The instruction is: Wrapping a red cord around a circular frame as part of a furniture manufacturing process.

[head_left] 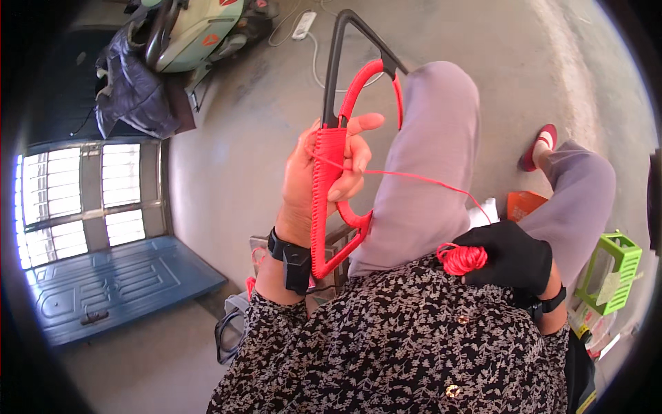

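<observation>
My bare left hand (298,185) is closed around a long black frame (334,72) with a triangular outline and a curved inner loop. Tight turns of red cord (329,148) cover the straight side in my grip, the lower corner and much of the loop. The upper corner is bare black. From my left fingers a single red strand (429,179) runs across my raised knee to my right hand. That hand (517,257), in a black glove, lies at my lap, closed on a bundle of red cord (463,260). Its fingertips are mostly hidden.
A pale green scooter (196,45) and a dark puffy jacket (141,93) are at the upper left. A white power strip (303,25) lies on the floor. The blue door (131,290) is at left, a green plastic crate (624,269) at right.
</observation>
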The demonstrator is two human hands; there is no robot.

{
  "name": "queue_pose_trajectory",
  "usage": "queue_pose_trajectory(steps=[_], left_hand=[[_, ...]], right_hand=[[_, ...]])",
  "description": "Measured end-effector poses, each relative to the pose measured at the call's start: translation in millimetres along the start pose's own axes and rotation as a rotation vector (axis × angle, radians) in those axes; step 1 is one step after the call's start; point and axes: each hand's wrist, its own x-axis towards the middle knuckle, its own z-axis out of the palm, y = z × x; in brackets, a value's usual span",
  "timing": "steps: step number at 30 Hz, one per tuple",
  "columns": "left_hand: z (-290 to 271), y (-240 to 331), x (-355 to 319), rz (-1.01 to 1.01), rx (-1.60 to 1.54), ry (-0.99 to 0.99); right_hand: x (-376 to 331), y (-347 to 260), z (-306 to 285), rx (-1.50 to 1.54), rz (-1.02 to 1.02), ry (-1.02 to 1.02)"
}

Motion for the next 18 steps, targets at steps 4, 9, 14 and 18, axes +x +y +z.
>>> queue_pose_trajectory(steps=[4,9,14,18], left_hand=[[-2.8,-6.1,-10.2,0.033,-0.084,-0.067],[-0.1,-2.7,-9.6,0.039,-0.067,-0.052],[14.4,-8.8,4.3,-0.007,-0.119,-0.120],[38.0,-22.4,31.8,-0.101,-0.014,0.107]], right_hand=[[-0.3,7.8,-4.2,-0.098,-0.050,0.028],[8.1,10.4,-10.0,-0.027,-0.040,0.061],[9.9,1.8,-10.1,0.226,0.131,0.221],[0.2,3.0,-13.2,0.983,0.125,0.590]])
